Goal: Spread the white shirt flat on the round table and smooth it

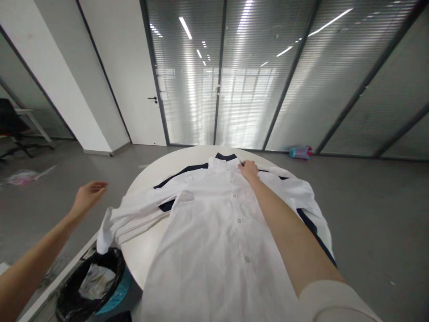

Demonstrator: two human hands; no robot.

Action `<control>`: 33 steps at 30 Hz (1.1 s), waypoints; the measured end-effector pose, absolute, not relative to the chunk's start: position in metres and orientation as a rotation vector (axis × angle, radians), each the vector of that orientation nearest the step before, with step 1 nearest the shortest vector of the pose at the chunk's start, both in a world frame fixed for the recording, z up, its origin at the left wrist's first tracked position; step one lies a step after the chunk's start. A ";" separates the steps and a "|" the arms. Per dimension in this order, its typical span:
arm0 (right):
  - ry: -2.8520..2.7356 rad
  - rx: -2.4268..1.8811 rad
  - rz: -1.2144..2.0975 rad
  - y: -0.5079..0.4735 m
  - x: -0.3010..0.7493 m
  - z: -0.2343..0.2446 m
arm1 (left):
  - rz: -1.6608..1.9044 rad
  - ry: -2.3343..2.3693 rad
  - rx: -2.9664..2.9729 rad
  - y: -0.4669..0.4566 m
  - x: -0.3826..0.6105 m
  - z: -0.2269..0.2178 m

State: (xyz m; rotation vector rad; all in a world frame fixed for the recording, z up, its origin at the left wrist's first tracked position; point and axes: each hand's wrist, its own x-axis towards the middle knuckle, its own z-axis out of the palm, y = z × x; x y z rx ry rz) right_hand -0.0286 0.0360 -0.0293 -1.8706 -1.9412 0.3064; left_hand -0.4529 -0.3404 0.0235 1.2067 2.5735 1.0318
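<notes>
A white button-up shirt (208, 232) lies front side up, with buttons down its middle and dark navy trim by the collar and along the sleeves. My right hand (248, 171) is at the shirt's collar, to the right of the neck opening, its fingers curled on the fabric there. My left hand (90, 196) hangs in the air left of the table, holding nothing, its fingers loosely stretched to the right. Below and right of it, the shirt's left-side sleeve (134, 212) droops over the table edge.
The shirt lies on a round white table (137, 255). A blue bin with a black liner (115, 259) stands below the drooping cuff, with crumpled waste inside. Farther off are a white door (134, 89), glass partitions, an office chair (13, 125) and a blue-pink package (300, 152) on the floor.
</notes>
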 end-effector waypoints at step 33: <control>-2.597 -1.765 0.156 -0.067 0.063 -0.046 | 0.080 2.228 2.140 -0.153 -0.286 -0.056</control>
